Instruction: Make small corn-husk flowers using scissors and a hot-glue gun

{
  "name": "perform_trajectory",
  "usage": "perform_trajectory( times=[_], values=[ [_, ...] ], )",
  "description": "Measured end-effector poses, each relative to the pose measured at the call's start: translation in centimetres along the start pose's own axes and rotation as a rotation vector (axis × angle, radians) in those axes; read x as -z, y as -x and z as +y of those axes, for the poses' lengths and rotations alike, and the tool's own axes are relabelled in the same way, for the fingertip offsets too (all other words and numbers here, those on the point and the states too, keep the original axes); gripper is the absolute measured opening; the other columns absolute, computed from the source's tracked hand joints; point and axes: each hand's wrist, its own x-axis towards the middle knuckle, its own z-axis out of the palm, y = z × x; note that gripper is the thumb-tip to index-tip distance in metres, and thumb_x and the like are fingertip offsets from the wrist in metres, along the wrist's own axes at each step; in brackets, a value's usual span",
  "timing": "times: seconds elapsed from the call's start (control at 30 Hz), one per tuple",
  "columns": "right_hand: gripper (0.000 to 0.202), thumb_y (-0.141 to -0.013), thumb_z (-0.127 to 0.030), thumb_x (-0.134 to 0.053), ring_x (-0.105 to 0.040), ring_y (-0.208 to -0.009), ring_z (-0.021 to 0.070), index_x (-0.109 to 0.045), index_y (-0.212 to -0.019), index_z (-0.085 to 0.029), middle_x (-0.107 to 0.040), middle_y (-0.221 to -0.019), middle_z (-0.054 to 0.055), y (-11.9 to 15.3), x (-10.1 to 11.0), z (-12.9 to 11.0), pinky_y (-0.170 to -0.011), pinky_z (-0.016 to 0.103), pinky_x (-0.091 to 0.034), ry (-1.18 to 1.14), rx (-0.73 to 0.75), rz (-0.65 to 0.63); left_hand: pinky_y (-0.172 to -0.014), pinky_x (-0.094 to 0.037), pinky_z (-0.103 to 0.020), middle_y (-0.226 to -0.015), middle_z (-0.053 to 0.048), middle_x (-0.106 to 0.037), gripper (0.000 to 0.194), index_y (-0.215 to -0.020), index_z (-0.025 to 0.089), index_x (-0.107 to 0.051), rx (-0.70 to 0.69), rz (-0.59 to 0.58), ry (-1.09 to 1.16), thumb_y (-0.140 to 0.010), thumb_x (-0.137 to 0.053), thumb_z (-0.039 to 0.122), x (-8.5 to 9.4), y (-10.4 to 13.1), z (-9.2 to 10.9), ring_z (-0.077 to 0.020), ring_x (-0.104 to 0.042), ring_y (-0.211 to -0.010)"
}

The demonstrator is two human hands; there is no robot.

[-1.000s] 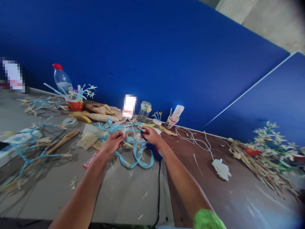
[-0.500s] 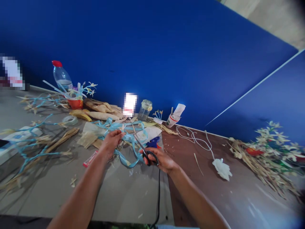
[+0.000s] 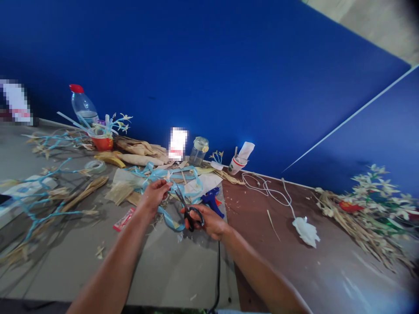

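My left hand [image 3: 155, 195] is pinched shut on a small pale piece [image 3: 168, 176] that looks like a dried husk petal; its exact shape is too small to tell. In my right hand [image 3: 209, 221] are black-handled scissors [image 3: 182, 198], fingers through the loops. The blades are slightly parted and point up toward my left fingertips. Light blue ribbon [image 3: 170, 221] lies in loops beneath and around both hands. Just beyond my right hand is a blue glue gun [image 3: 211, 199] with a red-orange part.
Dried husks [image 3: 140, 149], a tape roll [image 3: 95, 166], a red cup [image 3: 102, 142] and a bottle [image 3: 84, 104] stand or lie at the back left. A jar [image 3: 198, 151] and white cup [image 3: 237, 165] are behind. Blue-wrapped stems [image 3: 39, 218] spread left; a white cable [image 3: 268, 192] lies right.
My right hand has moved left and slightly down with the scissors, bringing the blades closer to my left hand. More of the glue gun shows. My left hand has barely moved.
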Motion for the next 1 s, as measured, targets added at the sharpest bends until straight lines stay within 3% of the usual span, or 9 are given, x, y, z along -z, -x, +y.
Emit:
perform_trajectory(
  times=[0.13,0.27,0.47,0.77,0.9,1.0],
  values=[
    [0.056,-0.067,-0.058,-0.07,-0.037,-0.046,0.0055,-0.064,-0.099,-0.013,-0.065,-0.065,0.003,-0.3,0.2,0.0,-0.047,0.021,-0.02,-0.101,0.01,0.028,-0.042,-0.023,-0.02,-0.051,0.005,-0.05,0.037,-0.057,0.014,-0.053,0.006,0.029,0.002,-0.046,-0.08,0.038,0.0,0.1,0.1,-0.0037,-0.035,-0.04],
    [0.054,-0.068,-0.058,-0.068,-0.042,-0.05,0.0076,-0.065,-0.098,-0.013,-0.065,-0.064,0.004,-0.5,1.3,-0.5,-0.045,0.02,-0.021,-0.173,0.014,0.034,-0.042,-0.023,-0.02,-0.053,0.005,-0.052,0.037,-0.06,0.014,-0.054,0.014,0.061,0.031,-0.046,-0.08,0.037,0.1,0.3,0.4,-0.0035,-0.037,-0.041],
    [0.054,-0.067,-0.057,-0.068,-0.037,-0.048,0.0056,-0.066,-0.1,-0.014,-0.063,-0.069,0.003,-0.5,3.3,-1.6,-0.045,0.018,-0.021,-0.275,-0.001,-0.114,-0.042,-0.024,-0.019,-0.053,0.004,-0.054,0.035,-0.06,0.014,-0.054,0.017,0.077,0.025,-0.048,-0.079,0.037,0.2,0.3,0.4,-0.004,-0.038,-0.042],
    [0.052,-0.071,-0.051,-0.067,-0.038,-0.051,0.0063,-0.062,-0.108,-0.014,-0.063,-0.078,0.005,-0.8,5.1,-1.5,-0.047,0.019,-0.026,-0.314,-0.042,-0.171,-0.042,-0.026,-0.019,-0.055,0.003,-0.054,0.034,-0.06,0.014,-0.056,-0.001,0.136,0.078,-0.047,-0.08,0.035,0.5,0.3,1.0,-0.0042,-0.039,-0.043],
    [0.052,-0.074,-0.055,-0.06,-0.033,-0.045,0.0054,-0.06,-0.106,-0.014,-0.066,-0.077,0.007,-1.2,6.1,-1.7,-0.043,0.019,-0.021,-0.33,0.018,-0.224,-0.042,-0.027,-0.019,-0.055,0.003,-0.054,0.033,-0.058,0.014,-0.056,-0.015,0.134,0.066,-0.047,-0.08,0.035,0.5,0.2,0.9,-0.0046,-0.039,-0.044],
    [0.052,-0.076,-0.058,-0.056,-0.035,-0.044,0.0066,-0.062,-0.101,-0.013,-0.065,-0.072,0.006,-1.4,6.2,-2.5,-0.042,0.019,-0.018,-0.261,0.028,-0.179,-0.043,-0.027,-0.019,-0.055,0.003,-0.054,0.033,-0.059,0.014,-0.056,-0.001,0.105,0.053,-0.049,-0.079,0.035,0.5,0.1,0.4,-0.005,-0.04,-0.044]
  ],
)
